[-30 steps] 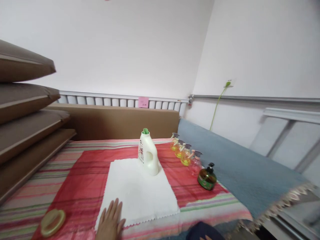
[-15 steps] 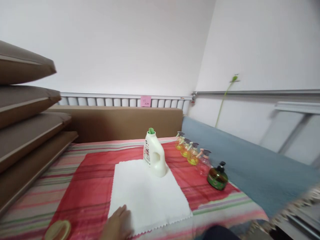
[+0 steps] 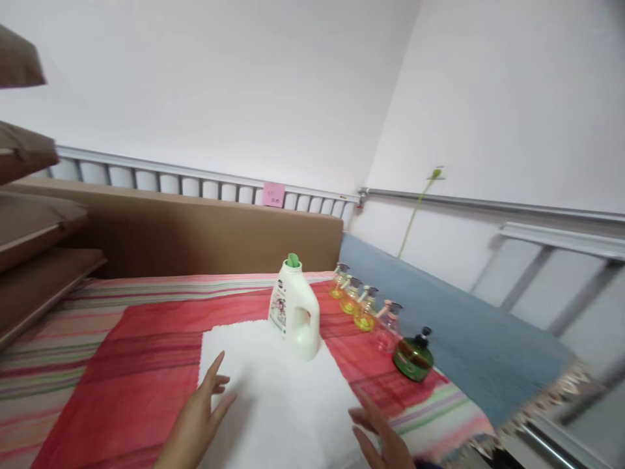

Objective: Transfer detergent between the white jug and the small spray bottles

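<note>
- The white bottle stands upright at the centre of the frame, on the far part of the white cloth, its handle towards the right and its patterned label towards the left.
- Its walls look like smooth, fairly stiff plastic, so it should not break easily but may be a little slippery; the weight cannot be judged, as the opaque body hides any contents.
- The looped handle seems the surest place to take hold, with the broad body as a second support; the green spout at the top looks a poor hold.
- The cloth, spread in the lower middle of the frame, looks thin, soft and light; its scalloped edge would be easiest to pinch, though the bottle weighs down its far end.
- The left grip, in the lower left-centre, is empty with fingers and thumb apart, over the cloth's left side; the bottle lies beyond it, up and to the right in the frame.
- The right grip, blurred at the lower right-centre, is also empty with its fingers parted, beside the cloth's right edge; the bottle is up and to its left, apart from both.
- Whether either touches the cloth cannot be told.
</note>
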A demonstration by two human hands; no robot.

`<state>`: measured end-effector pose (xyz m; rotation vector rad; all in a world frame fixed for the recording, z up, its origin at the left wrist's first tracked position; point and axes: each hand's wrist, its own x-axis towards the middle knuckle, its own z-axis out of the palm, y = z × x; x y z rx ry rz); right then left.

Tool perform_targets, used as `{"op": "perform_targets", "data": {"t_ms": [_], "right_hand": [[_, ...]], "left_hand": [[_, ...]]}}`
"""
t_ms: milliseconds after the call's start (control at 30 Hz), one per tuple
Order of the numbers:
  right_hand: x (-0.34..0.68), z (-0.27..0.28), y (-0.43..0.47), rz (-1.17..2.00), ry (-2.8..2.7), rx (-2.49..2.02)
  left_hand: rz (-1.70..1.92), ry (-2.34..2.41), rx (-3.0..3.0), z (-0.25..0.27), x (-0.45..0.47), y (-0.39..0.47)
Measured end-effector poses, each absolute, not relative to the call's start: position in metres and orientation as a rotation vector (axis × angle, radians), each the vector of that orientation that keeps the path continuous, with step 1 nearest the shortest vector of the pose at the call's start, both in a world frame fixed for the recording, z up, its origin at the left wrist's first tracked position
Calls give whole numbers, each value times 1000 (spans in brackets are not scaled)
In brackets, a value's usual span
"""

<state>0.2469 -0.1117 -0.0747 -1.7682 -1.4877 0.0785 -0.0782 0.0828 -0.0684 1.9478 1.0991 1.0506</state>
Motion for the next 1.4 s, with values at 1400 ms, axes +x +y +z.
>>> {"op": "perform_targets", "data": {"t_ms": [1400], "right_hand": [[102,42,20,233,-1461,-1477]], "left_hand": [[1550,1427,1870,-10,-125,71]]}}
